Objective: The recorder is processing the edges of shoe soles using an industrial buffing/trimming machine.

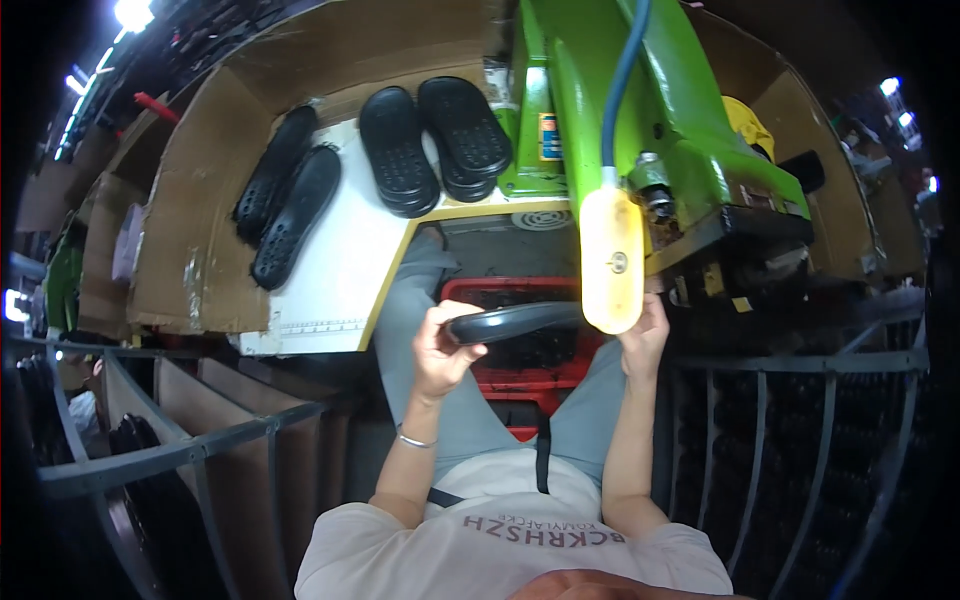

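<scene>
A glossy black shoe sole (515, 320) is held edge-on in front of my lap. My left hand (440, 350) pinches its left end, thumb below and fingers above. At the other end, my right hand (645, 338) is closed round the sole, though a yellow lamp head (612, 265) on a blue gooseneck hides part of the grip. Above and right of the sole stands a large green machine (680, 110) with a dark metal working end (730, 235).
Several black soles (400, 150) lie on the white worktop (335, 250), with cardboard walls (210, 200) round it. Below is a red frame (520, 378). Metal racks with dividers (240, 430) flank me; the right rack (770, 440) holds dark items.
</scene>
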Tool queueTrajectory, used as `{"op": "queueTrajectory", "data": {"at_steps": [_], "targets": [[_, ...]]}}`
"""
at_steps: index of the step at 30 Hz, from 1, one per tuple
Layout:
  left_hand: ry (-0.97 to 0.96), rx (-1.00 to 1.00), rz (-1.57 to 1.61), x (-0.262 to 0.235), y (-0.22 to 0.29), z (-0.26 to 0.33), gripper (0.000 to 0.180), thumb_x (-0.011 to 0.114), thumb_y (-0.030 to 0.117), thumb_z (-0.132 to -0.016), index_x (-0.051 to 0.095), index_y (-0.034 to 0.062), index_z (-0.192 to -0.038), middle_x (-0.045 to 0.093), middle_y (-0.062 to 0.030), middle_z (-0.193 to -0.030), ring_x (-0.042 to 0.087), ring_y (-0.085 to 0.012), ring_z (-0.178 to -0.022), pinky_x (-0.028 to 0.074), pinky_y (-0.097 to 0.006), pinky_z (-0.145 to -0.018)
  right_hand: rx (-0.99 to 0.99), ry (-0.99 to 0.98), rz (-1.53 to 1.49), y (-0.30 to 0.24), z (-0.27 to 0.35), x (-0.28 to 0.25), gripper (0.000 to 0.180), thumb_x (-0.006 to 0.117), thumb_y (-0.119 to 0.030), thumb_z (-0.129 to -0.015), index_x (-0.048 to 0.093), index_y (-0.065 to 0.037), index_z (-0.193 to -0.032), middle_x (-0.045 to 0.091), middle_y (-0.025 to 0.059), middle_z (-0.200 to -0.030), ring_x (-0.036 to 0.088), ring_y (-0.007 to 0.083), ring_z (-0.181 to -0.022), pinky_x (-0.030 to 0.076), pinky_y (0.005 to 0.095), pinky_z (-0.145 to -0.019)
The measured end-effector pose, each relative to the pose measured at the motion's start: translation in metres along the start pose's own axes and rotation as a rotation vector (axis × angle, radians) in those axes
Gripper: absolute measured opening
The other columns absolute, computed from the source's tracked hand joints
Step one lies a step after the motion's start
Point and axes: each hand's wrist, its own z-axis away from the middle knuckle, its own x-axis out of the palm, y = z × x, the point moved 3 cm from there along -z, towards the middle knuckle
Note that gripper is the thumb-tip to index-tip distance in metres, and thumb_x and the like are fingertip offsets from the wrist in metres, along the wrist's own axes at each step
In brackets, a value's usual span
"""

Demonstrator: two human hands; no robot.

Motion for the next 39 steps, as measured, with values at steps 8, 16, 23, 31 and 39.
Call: {"op": "queueTrajectory", "data": {"at_steps": [8,16,23,31,39], "targets": [[-0.049,0.055,0.071,0.111,-0.035,-0.021,0.045,0.076,0.005,-0.078,0.052,-0.0036,-0.115,0.059,-0.0100,-0.108,0.058,-0.0207,-0.099,0.047,-0.034,-0.092,-0.324,0.273,0.258,-0.069,-0.012,-0.107,0.048,0.083,-0.001,-0.065,0.058,0.000,-0.107,0.055,0.0065,-0.105,0.053,0.0168,-0.101,0.041,0.0282,-0.092],[0.044,-0.031,0.226,0.102,-0.050,-0.013,0.050,0.080,0.014,-0.076,0.053,-0.0012,-0.114,0.062,-0.0085,-0.104,0.060,-0.0184,-0.095,0.048,-0.032,-0.086,-0.515,0.214,0.582,-0.126,-0.013,-0.065,0.048,0.082,0.000,-0.067,0.057,-0.002,-0.108,0.047,0.0058,-0.110,0.051,0.0166,-0.098,0.041,0.0276,-0.089],[0.142,-0.095,0.461,-0.005,-0.017,-0.006,0.049,0.082,0.022,-0.073,0.054,0.0008,-0.108,0.059,-0.0111,-0.107,0.059,-0.0190,-0.093,0.050,-0.032,-0.084,-0.326,-0.028,0.364,-0.069,-0.006,0.014,0.061,0.082,-0.002,-0.065,0.051,0.001,-0.117,0.051,0.0097,-0.109,0.053,0.0210,-0.101,0.043,0.0306,-0.090],[0.197,0.623,-0.476,-0.072,0.148,-0.034,0.041,0.080,0.028,-0.073,0.056,-0.0013,-0.090,0.063,-0.0147,-0.091,0.063,-0.0297,-0.079,0.051,-0.036,-0.071,0.193,-0.441,0.371,0.043,0.045,0.054,0.048,0.075,-0.005,-0.077,0.056,0.002,-0.120,0.061,0.0111,-0.111,0.061,0.0164,-0.095,0.051,0.0287,-0.081],[0.030,0.593,-1.159,-0.074,0.059,-0.156,0.027,0.067,-0.007,-0.066,0.063,-0.0007,-0.092,0.062,-0.0143,-0.098,0.058,-0.0336,-0.101,0.048,-0.044,-0.088,0.323,-0.546,0.564,0.064,0.076,0.047,0.040,0.076,-0.009,-0.077,0.062,-0.001,-0.114,0.066,0.0088,-0.095,0.064,0.0113,-0.079,0.053,0.0254,-0.073]]}}
